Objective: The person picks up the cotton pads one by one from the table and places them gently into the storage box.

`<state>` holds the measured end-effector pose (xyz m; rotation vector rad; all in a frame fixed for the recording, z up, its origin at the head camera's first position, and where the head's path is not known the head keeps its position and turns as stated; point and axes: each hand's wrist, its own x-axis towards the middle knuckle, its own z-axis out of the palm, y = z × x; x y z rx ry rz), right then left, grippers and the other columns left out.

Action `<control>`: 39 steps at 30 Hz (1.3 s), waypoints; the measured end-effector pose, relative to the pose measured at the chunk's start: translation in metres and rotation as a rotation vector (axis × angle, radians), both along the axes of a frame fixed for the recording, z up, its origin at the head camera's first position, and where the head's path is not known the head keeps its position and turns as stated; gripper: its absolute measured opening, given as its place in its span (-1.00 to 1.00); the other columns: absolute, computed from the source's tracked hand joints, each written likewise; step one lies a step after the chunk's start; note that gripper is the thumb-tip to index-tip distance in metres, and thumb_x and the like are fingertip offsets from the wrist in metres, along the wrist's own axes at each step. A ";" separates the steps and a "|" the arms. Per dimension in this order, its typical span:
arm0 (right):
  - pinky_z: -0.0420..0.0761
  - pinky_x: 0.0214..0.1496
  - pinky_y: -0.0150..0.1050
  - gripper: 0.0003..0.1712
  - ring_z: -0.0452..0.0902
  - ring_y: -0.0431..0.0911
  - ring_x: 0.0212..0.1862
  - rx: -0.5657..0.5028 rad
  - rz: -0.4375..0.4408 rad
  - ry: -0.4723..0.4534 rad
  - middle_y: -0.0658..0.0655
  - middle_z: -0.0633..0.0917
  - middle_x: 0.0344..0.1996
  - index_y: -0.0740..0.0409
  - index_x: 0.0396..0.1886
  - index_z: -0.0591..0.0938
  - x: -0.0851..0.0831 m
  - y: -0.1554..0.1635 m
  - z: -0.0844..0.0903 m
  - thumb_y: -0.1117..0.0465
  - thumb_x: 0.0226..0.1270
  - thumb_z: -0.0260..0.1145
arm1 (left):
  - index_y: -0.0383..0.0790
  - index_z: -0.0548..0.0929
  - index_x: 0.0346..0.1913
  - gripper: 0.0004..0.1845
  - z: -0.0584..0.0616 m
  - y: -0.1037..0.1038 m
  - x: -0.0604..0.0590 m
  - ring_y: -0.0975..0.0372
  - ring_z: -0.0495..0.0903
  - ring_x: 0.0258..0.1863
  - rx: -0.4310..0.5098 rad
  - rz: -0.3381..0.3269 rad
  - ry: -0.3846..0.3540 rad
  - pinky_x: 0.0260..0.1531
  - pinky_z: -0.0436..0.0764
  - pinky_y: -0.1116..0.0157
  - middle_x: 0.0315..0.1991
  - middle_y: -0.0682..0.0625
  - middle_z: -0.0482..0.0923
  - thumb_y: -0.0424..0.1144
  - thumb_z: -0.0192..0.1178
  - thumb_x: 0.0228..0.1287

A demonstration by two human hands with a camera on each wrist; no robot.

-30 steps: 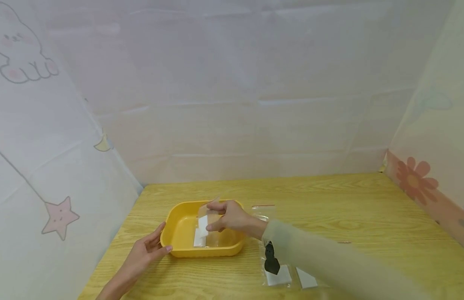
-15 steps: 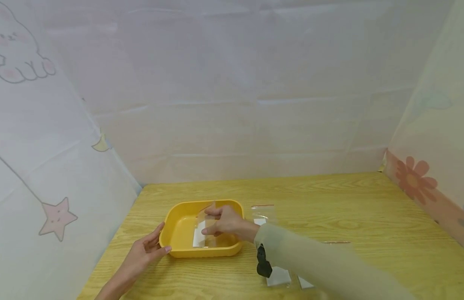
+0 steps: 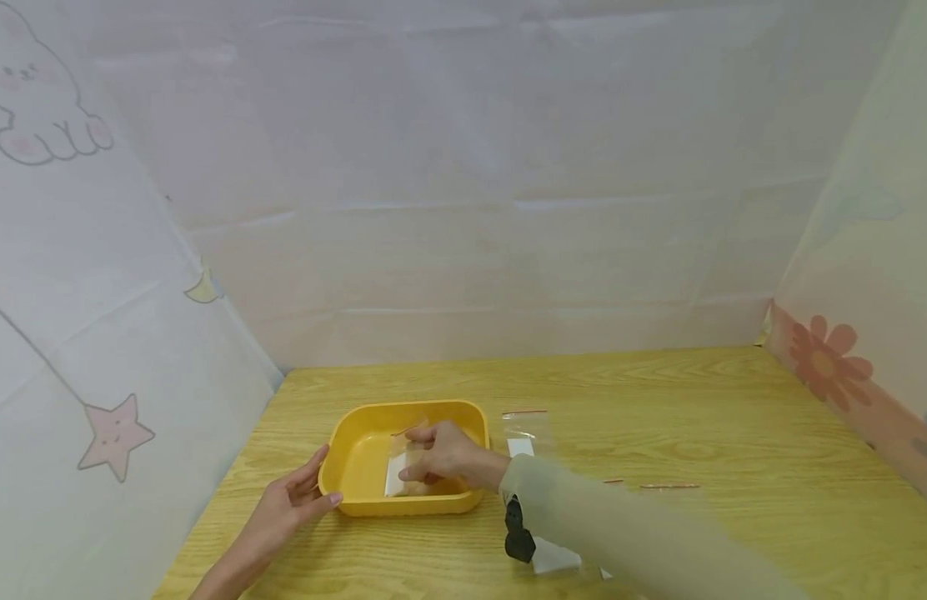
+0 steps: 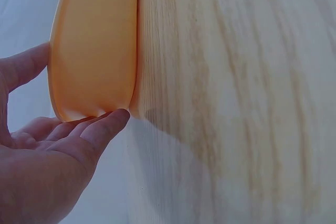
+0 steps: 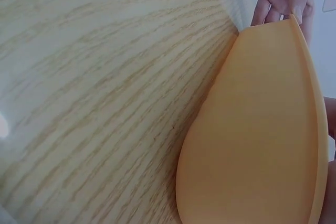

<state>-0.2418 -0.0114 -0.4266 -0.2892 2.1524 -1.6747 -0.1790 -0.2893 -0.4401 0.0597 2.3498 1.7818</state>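
Note:
A yellow plastic basin sits on the wooden table. My left hand holds its left end, thumb at the front corner and fingers along the side; in the left wrist view the hand touches the basin wall. Inside the basin my right hand pinches a clear zip bag with a white piece in it, low over the basin floor. Its lower fingers are partly hidden. In the right wrist view only the basin's outer wall and a sliver of that hand show.
To the right of the basin lies a clear red-topped zip bag with a white piece. More bags, including one with a white piece, are partly hidden under the right sleeve. Printed cloth walls border the wooden table.
My right hand has moved down into the basin with the zip bag, laying it over the white piece there. The left hand has stayed at the basin's end.

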 end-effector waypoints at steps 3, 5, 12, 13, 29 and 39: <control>0.75 -0.35 -0.27 -0.25 0.57 -0.14 -0.47 0.035 0.010 0.018 0.30 0.61 0.33 0.35 0.38 0.61 0.000 0.001 0.000 0.44 0.16 0.63 | -0.33 0.07 0.68 -0.09 0.001 0.000 0.000 -0.14 0.31 0.49 0.008 -0.009 0.001 0.22 0.62 0.23 0.62 -0.25 0.05 -0.30 0.38 0.45; 0.75 -0.34 -0.25 -0.25 0.57 -0.14 -0.44 0.045 0.016 0.016 0.30 0.61 0.34 0.34 0.39 0.61 0.001 0.001 0.000 0.45 0.17 0.62 | -0.35 0.07 0.68 -0.09 0.001 0.000 0.001 -0.14 0.30 0.50 0.011 -0.014 0.004 0.23 0.61 0.24 0.62 -0.26 0.04 -0.30 0.38 0.46; 0.71 -0.41 -0.28 -0.23 0.53 -0.14 -0.51 0.074 0.022 0.011 0.30 0.60 0.35 0.30 0.41 0.60 0.001 0.002 0.002 0.43 0.17 0.63 | -0.34 0.10 0.67 -0.09 0.000 0.001 -0.001 -0.11 0.29 0.50 0.018 0.004 0.009 0.25 0.59 0.27 0.63 -0.22 0.04 -0.30 0.39 0.44; 0.70 -0.43 -0.28 -0.22 0.52 -0.14 -0.54 0.077 0.028 0.013 0.30 0.59 0.35 0.30 0.42 0.59 0.001 0.003 0.003 0.42 0.18 0.63 | -0.33 0.09 0.67 -0.09 0.000 0.001 -0.001 -0.12 0.29 0.51 0.017 0.003 0.008 0.25 0.59 0.27 0.63 -0.22 0.03 -0.30 0.39 0.44; 0.60 -0.56 -0.28 -0.24 0.74 0.09 -0.44 0.352 0.137 0.194 0.43 0.75 -0.07 0.34 0.44 0.55 0.008 0.033 0.042 0.25 0.28 0.60 | -0.34 0.09 0.67 -0.10 0.001 0.000 0.000 -0.12 0.26 0.52 0.004 -0.002 0.017 0.25 0.59 0.26 0.63 -0.22 0.04 -0.29 0.38 0.45; 0.77 -0.27 -0.24 -0.61 0.76 0.02 -0.26 0.321 0.105 0.523 0.22 0.81 -0.12 0.37 0.17 0.74 -0.015 0.111 0.072 0.28 0.41 0.49 | -0.36 0.10 0.66 -0.10 0.000 0.000 0.002 -0.11 0.25 0.52 0.000 -0.002 0.032 0.27 0.57 0.27 0.63 -0.22 0.03 -0.28 0.39 0.45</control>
